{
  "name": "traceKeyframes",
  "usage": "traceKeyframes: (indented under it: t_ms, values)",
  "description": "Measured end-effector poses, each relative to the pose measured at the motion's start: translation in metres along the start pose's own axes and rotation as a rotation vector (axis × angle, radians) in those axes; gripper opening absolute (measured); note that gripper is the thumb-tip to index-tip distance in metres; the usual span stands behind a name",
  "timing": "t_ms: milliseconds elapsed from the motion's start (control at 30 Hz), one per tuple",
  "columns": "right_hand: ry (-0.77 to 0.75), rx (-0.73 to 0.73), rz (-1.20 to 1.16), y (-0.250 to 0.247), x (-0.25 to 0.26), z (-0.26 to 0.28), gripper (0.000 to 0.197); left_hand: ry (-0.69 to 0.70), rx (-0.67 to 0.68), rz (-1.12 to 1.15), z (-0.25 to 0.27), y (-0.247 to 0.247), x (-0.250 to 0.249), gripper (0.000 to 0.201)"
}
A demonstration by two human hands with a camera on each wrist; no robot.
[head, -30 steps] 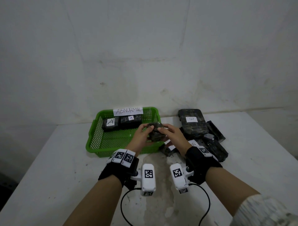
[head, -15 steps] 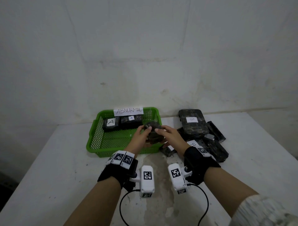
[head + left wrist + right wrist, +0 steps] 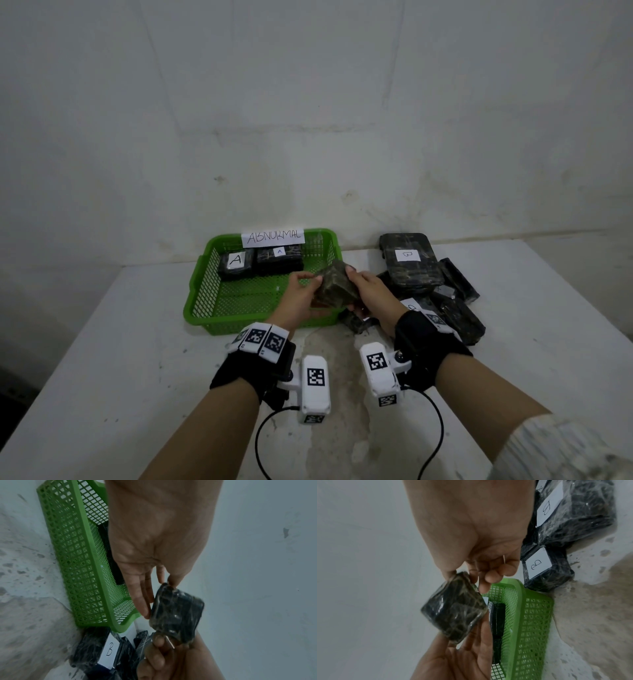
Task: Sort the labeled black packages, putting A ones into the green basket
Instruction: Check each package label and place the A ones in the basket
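Note:
A black wrapped package (image 3: 337,286) is held tilted between both hands above the near right corner of the green basket (image 3: 205,308). My left hand (image 3: 310,286) grips its left side with thumb and fingers (image 3: 145,607). My right hand (image 3: 354,284) pinches its right side, with the thumb (image 3: 449,573) on a corner. No label shows on the held package (image 3: 176,612) in any view. Two black packages marked A (image 3: 236,265) (image 3: 279,260) lie at the back of the basket, under a paper sign reading ABNORMAL (image 3: 273,236).
A pile of several black packages sits right of the basket, touching its corner; a large one marked B (image 3: 407,263) lies on top and smaller B-marked ones (image 3: 537,563) lie nearer. A wall stands close behind the white table (image 3: 102,359). Cables hang under my wrists.
The two hands have turned the package a little between them, so it stands more on edge. It stays over the basket's near right corner.

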State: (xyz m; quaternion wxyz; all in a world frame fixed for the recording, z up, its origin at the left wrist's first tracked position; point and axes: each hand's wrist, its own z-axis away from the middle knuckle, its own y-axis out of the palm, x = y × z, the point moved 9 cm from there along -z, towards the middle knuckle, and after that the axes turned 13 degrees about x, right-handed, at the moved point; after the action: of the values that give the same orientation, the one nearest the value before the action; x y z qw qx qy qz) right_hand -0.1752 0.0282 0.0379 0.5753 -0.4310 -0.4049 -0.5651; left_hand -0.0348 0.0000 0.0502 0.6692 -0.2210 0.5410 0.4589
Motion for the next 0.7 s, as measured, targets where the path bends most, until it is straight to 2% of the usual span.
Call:
traceKeyframes:
  t_ms: [67,133,233,333,533,567,700]
  values:
    - [0.001,0.033,0.023,0.003,0.001,0.000,0.038,0.008,-0.040,-0.027,0.000,-0.009,0.000,0.019]
    - [-0.002,0.034,0.048,0.003,0.003,0.000,0.043,0.013,-0.015,-0.097,0.000,-0.010,-0.001,0.020]
    - [-0.078,0.048,0.023,0.009,0.011,0.000,0.051,-0.006,0.000,0.053,0.002,-0.012,0.003,0.019]
    - [-0.156,0.144,0.059,0.022,0.021,0.005,0.063,-0.031,0.001,0.202,0.003,-0.016,0.007,0.017]
    - [-0.121,0.320,0.099,0.030,0.017,0.001,0.082,-0.110,0.056,0.307,0.005,-0.027,0.016,0.026]
    - [-0.120,0.305,0.115,0.029,0.017,-0.001,0.077,-0.121,0.066,0.290,0.007,-0.027,0.016,0.027]
    - [-0.124,0.160,0.099,0.024,0.020,-0.010,0.038,-0.198,0.063,0.074,0.007,-0.027,0.018,0.031]
